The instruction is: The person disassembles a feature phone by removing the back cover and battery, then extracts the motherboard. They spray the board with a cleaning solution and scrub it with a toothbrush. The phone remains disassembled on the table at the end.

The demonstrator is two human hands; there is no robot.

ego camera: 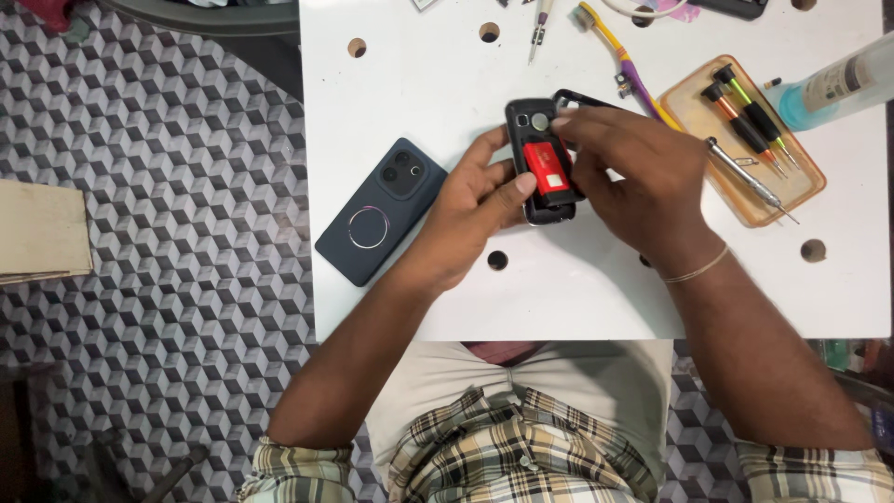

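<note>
A small black phone (535,140) with its back off lies in my hands over the white table (419,84). A red battery (546,168) sits in its open back. My left hand (470,210) grips the phone from the left, thumb resting beside the battery. My right hand (633,172) covers the phone's right side, fingertips at its top near the camera. A black back cover (573,98) pokes out behind my right fingers.
A dark blue smartphone (380,210) lies face down at the table's left edge. An orange tray (745,154) with several screwdrivers sits at the right. A yellow and purple toothbrush (619,61), tweezers (539,26) and a clear bottle (838,84) lie at the back. A patterned floor is at the left.
</note>
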